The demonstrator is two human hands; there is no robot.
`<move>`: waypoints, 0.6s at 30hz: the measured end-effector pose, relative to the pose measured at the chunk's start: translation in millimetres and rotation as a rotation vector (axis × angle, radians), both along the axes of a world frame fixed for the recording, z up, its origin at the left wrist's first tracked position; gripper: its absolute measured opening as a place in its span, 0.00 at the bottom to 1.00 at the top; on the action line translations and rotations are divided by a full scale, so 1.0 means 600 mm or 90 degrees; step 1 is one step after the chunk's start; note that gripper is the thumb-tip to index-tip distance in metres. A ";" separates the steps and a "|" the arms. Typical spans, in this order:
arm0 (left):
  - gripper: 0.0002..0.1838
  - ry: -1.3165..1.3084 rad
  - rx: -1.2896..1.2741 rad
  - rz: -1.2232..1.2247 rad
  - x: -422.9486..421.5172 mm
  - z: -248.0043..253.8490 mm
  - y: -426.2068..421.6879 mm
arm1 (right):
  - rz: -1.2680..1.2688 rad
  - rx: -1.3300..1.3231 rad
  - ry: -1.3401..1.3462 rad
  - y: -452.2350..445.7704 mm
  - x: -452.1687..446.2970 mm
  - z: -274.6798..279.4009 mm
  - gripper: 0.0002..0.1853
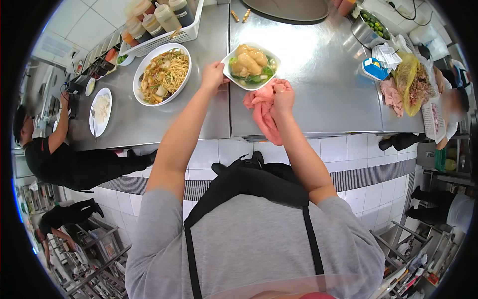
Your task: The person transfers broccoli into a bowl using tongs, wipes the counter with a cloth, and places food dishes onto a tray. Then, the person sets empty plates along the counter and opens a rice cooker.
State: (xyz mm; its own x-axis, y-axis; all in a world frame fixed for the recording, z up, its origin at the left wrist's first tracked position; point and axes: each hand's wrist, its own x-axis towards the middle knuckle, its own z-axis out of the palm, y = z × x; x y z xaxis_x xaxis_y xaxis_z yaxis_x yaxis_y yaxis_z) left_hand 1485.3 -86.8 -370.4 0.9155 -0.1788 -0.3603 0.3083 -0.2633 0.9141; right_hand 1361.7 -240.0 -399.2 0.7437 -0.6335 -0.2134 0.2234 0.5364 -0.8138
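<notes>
My left hand (214, 76) grips the left edge of a white bowl (249, 86), its fingers partly hidden at the rim. Inside the bowl lie leafy greens (242, 78) and glossy golden-brown pieces (249, 61). My right hand (283, 94) is closed on a pink cloth (264, 112), just below and right of the bowl. The top of the cloth is bunched against the bowl's lower side, while its other end hangs over the counter's front edge. Left of my left hand stands a white oval dish (137, 82) of noodles with vegetables (164, 74).
A plate (101, 132) of rice with a spoon is at the left. Squeeze bottles (168, 18) fill a white basket (191, 34) behind the noodles. A metal pot (366, 37) of green fruit and a yellow bag (409, 84) stand right. Co-workers (55, 144) are on both sides.
</notes>
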 end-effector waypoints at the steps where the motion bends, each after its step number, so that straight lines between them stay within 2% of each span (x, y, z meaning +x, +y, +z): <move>1: 0.15 -0.016 -0.044 0.004 -0.015 -0.003 0.000 | 0.013 0.003 -0.013 0.005 -0.002 -0.001 0.05; 2: 0.14 -0.036 -0.090 0.008 -0.026 -0.006 0.000 | 0.005 0.019 -0.034 0.007 0.001 -0.006 0.05; 5: 0.13 -0.079 -0.094 0.076 -0.053 -0.020 -0.008 | -0.008 0.004 -0.046 0.012 0.001 -0.006 0.06; 9: 0.12 -0.056 -0.173 0.156 -0.092 -0.024 -0.030 | 0.005 -0.001 -0.039 0.033 -0.011 0.009 0.05; 13: 0.14 -0.052 -0.225 0.184 -0.108 -0.019 -0.036 | 0.077 -0.029 -0.032 0.037 -0.012 0.008 0.03; 15: 0.15 -0.020 -0.236 0.177 -0.104 -0.022 -0.028 | 0.015 -0.104 0.005 -0.002 -0.020 0.045 0.04; 17: 0.17 0.013 -0.252 0.171 -0.100 -0.017 -0.024 | 0.048 -0.173 -0.051 -0.106 0.012 0.003 0.08; 18: 0.18 0.024 -0.257 0.153 -0.103 -0.015 -0.022 | 0.054 -0.277 -0.007 -0.138 0.029 0.026 0.09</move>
